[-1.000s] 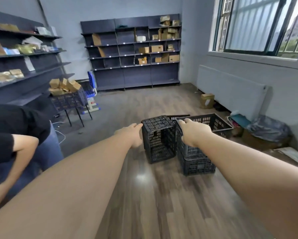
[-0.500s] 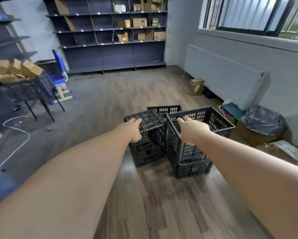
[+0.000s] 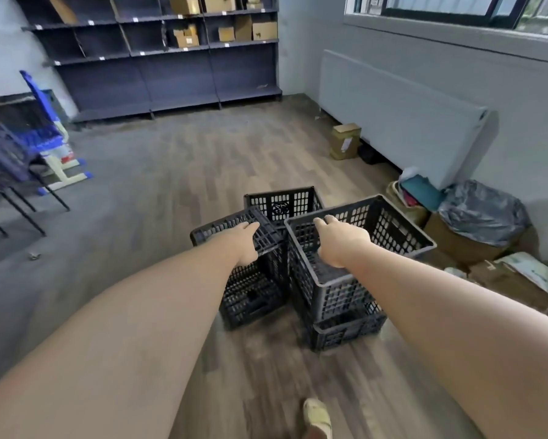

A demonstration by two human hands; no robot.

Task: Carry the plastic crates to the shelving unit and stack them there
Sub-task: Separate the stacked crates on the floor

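Note:
Several black perforated plastic crates hang in front of me above the wooden floor. My left hand (image 3: 246, 243) grips the edge of the left crate (image 3: 250, 289), which hangs turned on its side. My right hand (image 3: 341, 240) grips the near rim of the upright right crate (image 3: 374, 245), which is nested into another crate (image 3: 348, 329) below it. A third crate (image 3: 282, 202) shows behind the two. The dark shelving unit (image 3: 177, 74) stands against the far wall, with cardboard boxes on its upper shelves.
A white radiator (image 3: 402, 115) runs along the right wall, with a cardboard box (image 3: 345, 141), a bagged bin (image 3: 482, 213) and clutter below it. At the left stand a blue chair (image 3: 44, 128) and a dark basket on legs. My foot (image 3: 317, 418) shows at the bottom.
The view has moved forward and tilted down; the shelving unit is nearer. Both hands keep their hold on the crates. The person at the left is out of view.

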